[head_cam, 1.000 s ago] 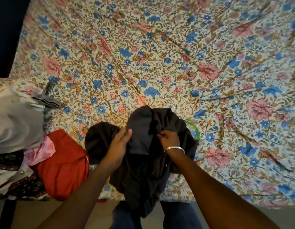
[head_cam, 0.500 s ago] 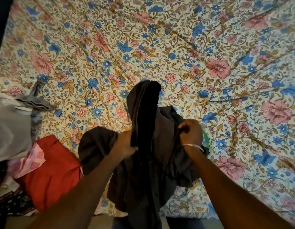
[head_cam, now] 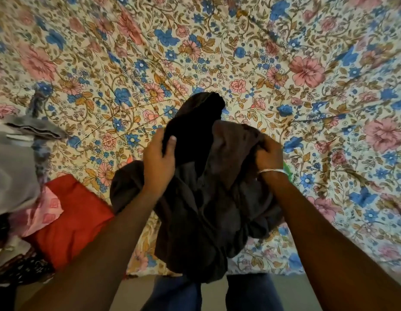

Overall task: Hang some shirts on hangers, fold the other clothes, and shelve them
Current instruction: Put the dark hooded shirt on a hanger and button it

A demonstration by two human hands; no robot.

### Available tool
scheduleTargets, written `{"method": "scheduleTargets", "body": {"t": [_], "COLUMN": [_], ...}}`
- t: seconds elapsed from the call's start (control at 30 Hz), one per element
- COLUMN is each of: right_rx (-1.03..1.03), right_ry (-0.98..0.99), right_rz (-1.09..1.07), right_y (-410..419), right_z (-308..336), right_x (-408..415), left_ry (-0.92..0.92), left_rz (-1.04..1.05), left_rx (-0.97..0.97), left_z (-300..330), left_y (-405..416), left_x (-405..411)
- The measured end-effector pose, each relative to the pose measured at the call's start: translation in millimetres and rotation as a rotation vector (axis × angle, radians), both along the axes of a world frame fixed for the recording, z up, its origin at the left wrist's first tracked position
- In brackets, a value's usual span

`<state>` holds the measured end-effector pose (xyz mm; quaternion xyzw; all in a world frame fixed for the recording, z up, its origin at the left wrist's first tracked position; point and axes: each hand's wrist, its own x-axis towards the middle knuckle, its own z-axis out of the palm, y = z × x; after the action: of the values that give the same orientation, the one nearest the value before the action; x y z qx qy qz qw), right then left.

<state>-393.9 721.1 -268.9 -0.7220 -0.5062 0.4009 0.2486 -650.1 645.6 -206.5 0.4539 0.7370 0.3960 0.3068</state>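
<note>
A: Holding the crumpled dark grey cotton shirt [head_cam: 204,205] bunched between both hands, above the bed edge: left hand [head_cam: 158,162] pinches a fold, right hand [head_cam: 268,153] clenches cloth.

B: Find the collar, I'd say, then shake it loose.

A: And the green plastic hanger [head_cam: 287,169]?

B: Peeking just beyond the right hand, on the floral bedsheet [head_cam: 239,52].

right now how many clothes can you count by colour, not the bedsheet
dark grey garment, held by both hands: 1
red: 1
pink patterned: 1
light grey: 1
black patterned: 1
Total: 5, though the left pile partly hides what lies in it.
</note>
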Motion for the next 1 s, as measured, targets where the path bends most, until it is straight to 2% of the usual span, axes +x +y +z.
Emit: {"method": "scheduleTargets", "body": {"t": [0.07,0.13,0.17,0.23,0.27,0.3,0.37,0.43,0.47,0.53,0.57,0.6,0.67,0.7,0.73,0.8,0.87,0.9,0.93,1.0], "right_rx": [0.038,-0.072,-0.177,-0.342,-0.387,-0.381,-0.328,-0.319,-0.319,-0.244,-0.19,-0.145,-0.138,-0.177,-0.224,-0.375,-0.547,-0.582,-0.584,-0.537], "right_ry": [0.224,0.443,0.504,0.393,0.288,0.196,0.068,0.066,0.113,0.242,0.328,0.409,0.522,0.489,0.397,0.147,-0.01,-0.065,-0.124,-0.231], "right_rz": [-0.275,-0.351,-0.306,-0.074,0.062,0.168,0.209,0.095,0.024,-0.127,-0.218,-0.308,-0.379,-0.315,-0.179,0.182,0.471,0.544,0.574,0.566], "right_y": [1.9,-5.7,-15.1,-35.3,-46.5,-53.4,-55.4,-47.1,-39.3,-23.4,-12.9,-4.5,19.0,29.6,39.0,50.7,47.4,43.0,36.0,15.2], "right_z": [0.9,-2.7,-8.0,-20.9,-28.1,-35.4,-46.3,-44.4,-37.6,-25.4,-20.8,-14.9,-11.5,-10.3,-9.2,-3.1,-5.5,-9.2,-10.1,-15.5], "right_x": [-2.6,-11.2,-13.3,-10.0,-6.7,-4.2,-2.5,-5.3,-8.2,-11.3,-12.2,-14.8,-18.2,-18.9,-18.2,-16.9,-19.9,-19.5,-19.3,-13.9], "left_ry": [-0.241,-0.461,-0.51,-0.45,-0.318,-0.152,0.109,0.233,0.191,-0.115,-0.217,-0.239,-0.06,0.015,0.005,-0.081,-0.133,-0.108,-0.107,-0.123], "left_rz": [0.043,-0.059,-0.153,-0.382,-0.525,-0.661,-0.745,-0.651,-0.569,-0.404,-0.385,-0.404,-0.411,-0.412,-0.398,-0.286,-0.112,-0.182,-0.373,-0.91], "left_rx": [0.033,-0.163,-0.324,-0.657,-0.775,-0.805,-0.663,-0.533,-0.5,-0.559,-0.586,-0.565,-0.462,-0.427,-0.404,-0.307,-0.133,-0.079,-0.089,-0.317], "left_z": [19.4,8.1,-10.7,-46.5,-62.2,-75.6,-91.9,-98.5,-100.1,-95.6,-90.0,-92.6,-99.4,-101.0,-100.8,-88.9,-69.7,-59.2,-55.3,-58.5], "left_y": [21.6,20.1,10.8,-11.1,-23.9,-32.4,-39.7,-37.5,-32.0,-19.5,-12.9,-10.6,-3.1,0.0,5.0,12.6,11.2,7.7,1.3,-19.2], "left_x": [2.0,0.3,-4.9,-18.6,-25.6,-30.4,-40.7,-45.5,-46.7,-43.7,-37.2,-32.7,-28.4,-25.8,-22.3,-8.9,6.5,16.6,24.6,35.7]}}
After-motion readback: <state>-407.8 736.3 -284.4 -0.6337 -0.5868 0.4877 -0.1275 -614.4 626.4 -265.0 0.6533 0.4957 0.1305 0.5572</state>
